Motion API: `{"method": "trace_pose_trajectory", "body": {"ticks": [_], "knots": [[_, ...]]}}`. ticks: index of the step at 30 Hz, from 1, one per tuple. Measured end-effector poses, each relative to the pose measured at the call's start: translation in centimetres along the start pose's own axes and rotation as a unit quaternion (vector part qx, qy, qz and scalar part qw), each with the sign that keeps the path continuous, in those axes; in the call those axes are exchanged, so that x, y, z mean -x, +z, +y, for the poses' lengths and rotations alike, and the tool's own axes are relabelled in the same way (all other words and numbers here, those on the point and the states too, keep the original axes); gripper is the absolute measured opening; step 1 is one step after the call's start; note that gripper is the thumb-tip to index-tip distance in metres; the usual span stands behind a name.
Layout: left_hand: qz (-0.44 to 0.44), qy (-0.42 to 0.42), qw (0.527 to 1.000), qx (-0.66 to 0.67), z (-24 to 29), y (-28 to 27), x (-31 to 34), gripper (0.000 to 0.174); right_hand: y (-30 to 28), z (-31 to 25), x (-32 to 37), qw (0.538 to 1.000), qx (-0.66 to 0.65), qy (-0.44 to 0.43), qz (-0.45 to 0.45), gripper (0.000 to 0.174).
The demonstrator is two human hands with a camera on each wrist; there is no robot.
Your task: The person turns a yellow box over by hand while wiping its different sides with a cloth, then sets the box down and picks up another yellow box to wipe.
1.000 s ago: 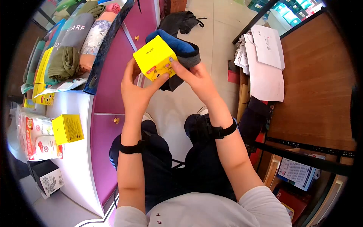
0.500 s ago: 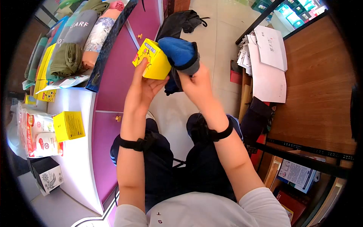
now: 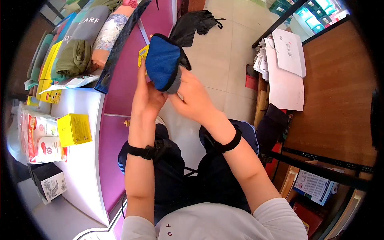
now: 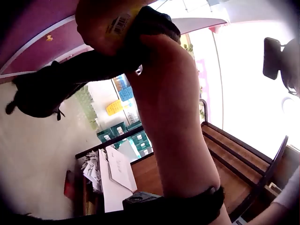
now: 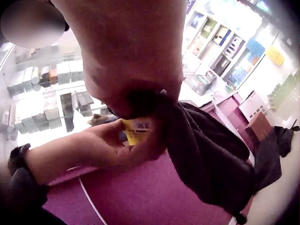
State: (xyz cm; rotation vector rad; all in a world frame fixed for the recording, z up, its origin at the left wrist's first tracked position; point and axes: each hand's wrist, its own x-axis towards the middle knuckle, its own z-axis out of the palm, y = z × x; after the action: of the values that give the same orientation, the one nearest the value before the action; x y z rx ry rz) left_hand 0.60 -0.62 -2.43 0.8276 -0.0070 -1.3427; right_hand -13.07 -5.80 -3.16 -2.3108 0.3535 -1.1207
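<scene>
A yellow box (image 3: 141,55) is held in my left hand (image 3: 150,98), mostly hidden behind a blue cloth (image 3: 162,62) with a black edge and grey underside. My right hand (image 3: 196,98) grips the cloth by its near end, so it lies over the box in the head view. Part of the box (image 5: 137,132) shows between the left hand's fingers in the right wrist view, with a barcode on it. From the right hand the dark cloth (image 5: 201,159) hangs in folds.
To the left, a white counter (image 3: 82,168) above purple cabinet doors carries another yellow box (image 3: 75,130), bagged bottles (image 3: 44,136) and rolled scarves (image 3: 92,26). A black bag (image 3: 194,26) lies on the floor ahead. White cards (image 3: 284,68) stand at right by wooden shelving (image 3: 332,80).
The right hand has come off the box and swung the cloth left over it. My left hand has turned the box, keeping hold of it.
</scene>
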Motion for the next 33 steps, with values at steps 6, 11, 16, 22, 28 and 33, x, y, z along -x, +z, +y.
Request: {"method": "trace_pose_trajectory", "body": {"ticks": [6,11,16,22,28,33], "knots": [[-0.006,-0.004,0.998,-0.063,-0.7,0.2,-0.2,0.068,0.6,1.1,-0.1,0.991,-0.024,0.112,0.07,0.038],[-0.095,-0.004,0.991,-0.089,-0.4,0.4,0.4,0.072,-0.7,2.9,0.0,0.918,-0.298,0.249,0.082,0.035],[-0.212,0.007,0.969,-0.129,-0.6,2.3,2.1,0.065,-4.5,0.9,-1.9,0.809,-0.499,0.294,0.1,0.039],[-0.224,-0.01,0.969,-0.106,-0.6,1.3,1.3,0.063,-3.9,1.1,-1.5,0.846,-0.449,0.276,0.08,0.044],[-0.134,0.003,0.976,-0.171,-0.2,1.4,1.3,0.07,-3.5,0.6,-1.4,0.846,-0.457,0.262,0.076,0.05],[-0.073,0.092,0.966,-0.232,-0.4,1.6,1.4,0.061,-3.0,1.3,-1.2,0.827,-0.478,0.282,0.088,0.051]]}}
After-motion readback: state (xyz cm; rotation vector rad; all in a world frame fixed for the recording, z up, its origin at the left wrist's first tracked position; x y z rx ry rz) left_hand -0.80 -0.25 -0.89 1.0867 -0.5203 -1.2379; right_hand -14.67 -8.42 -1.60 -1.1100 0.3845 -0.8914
